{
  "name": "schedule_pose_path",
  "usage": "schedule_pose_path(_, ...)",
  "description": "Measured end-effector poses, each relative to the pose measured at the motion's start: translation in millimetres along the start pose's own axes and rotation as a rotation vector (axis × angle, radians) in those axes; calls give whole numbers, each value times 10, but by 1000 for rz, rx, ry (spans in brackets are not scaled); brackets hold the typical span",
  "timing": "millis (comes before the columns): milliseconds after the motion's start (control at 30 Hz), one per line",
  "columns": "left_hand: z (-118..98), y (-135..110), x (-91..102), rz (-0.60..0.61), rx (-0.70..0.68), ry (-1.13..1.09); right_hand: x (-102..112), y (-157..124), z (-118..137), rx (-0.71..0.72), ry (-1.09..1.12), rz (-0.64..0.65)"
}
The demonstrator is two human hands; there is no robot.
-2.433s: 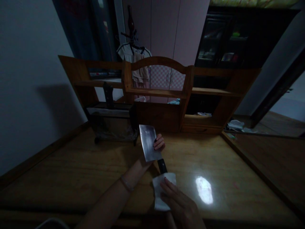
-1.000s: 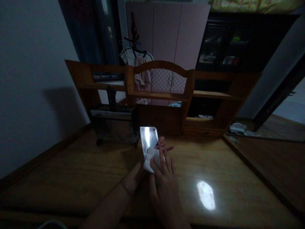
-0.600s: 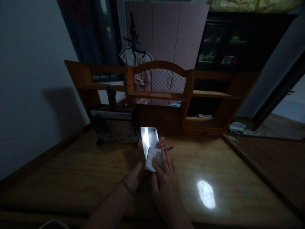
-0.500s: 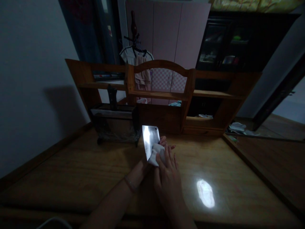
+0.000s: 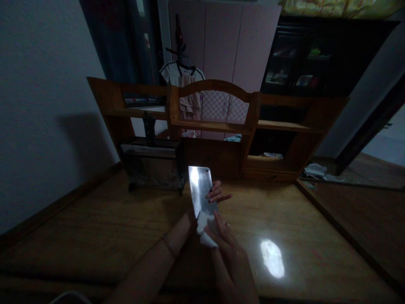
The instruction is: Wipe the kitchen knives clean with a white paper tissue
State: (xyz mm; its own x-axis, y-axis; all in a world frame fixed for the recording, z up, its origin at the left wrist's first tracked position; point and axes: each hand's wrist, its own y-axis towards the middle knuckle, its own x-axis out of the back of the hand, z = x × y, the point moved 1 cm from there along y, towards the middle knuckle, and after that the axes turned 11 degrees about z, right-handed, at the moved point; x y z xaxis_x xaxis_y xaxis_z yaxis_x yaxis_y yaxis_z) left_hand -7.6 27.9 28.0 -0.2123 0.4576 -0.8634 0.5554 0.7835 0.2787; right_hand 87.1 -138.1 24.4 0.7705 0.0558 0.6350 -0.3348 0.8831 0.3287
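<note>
A shiny cleaver [image 5: 201, 188] is held up over the table, its blade upright and a small hole near the top corner. My left hand [image 5: 217, 192] reaches behind the blade and grips it, with fingertips curling round its right edge onto the near face. My right hand [image 5: 232, 251] holds a crumpled white cloth or tissue [image 5: 206, 227] against the lower end of the blade. The cleaver's handle is hidden behind the hands and the cloth.
On the wooden table [image 5: 95, 236], a dark knife block [image 5: 152, 166] with a black knife handle [image 5: 149, 128] sticking up stands at back left. A wooden shelf unit [image 5: 211, 156] runs along the far edge. A light reflection shows on the tabletop at right.
My right hand and the white cloth have slid down the blade towards me, baring more of the metal and the left fingertips. The cleaver has hardly moved.
</note>
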Motion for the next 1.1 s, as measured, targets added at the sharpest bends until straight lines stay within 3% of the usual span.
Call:
schedule_pose_path(33,4,8,4,1,13,-2,39,-99,-63,-90,95,-11)
schedule_pose_path(133,10,-2,23,10,42,-10,207,-321,-276,-433,207,-318)
schedule_pose_path(200,13,-3,37,10,51,-18,325,-343,-355,-453,196,-404)
schedule_pose_path(333,24,33,48,11,62,-20,411,-147,-325,-301,167,-255)
schedule_pose_path(433,28,28,40,10,57,-16,267,2,-266,-163,94,-105)
schedule_pose_path(533,21,-20,37,6,46,-12,59,47,-267,-130,42,16)
schedule_pose_path(667,15,-60,47,-9,36,-5,-53,-10,-288,-93,-38,69)
schedule_pose_path(1100,34,14,89,-38,44,24,-22,-507,-576,217,-410,144)
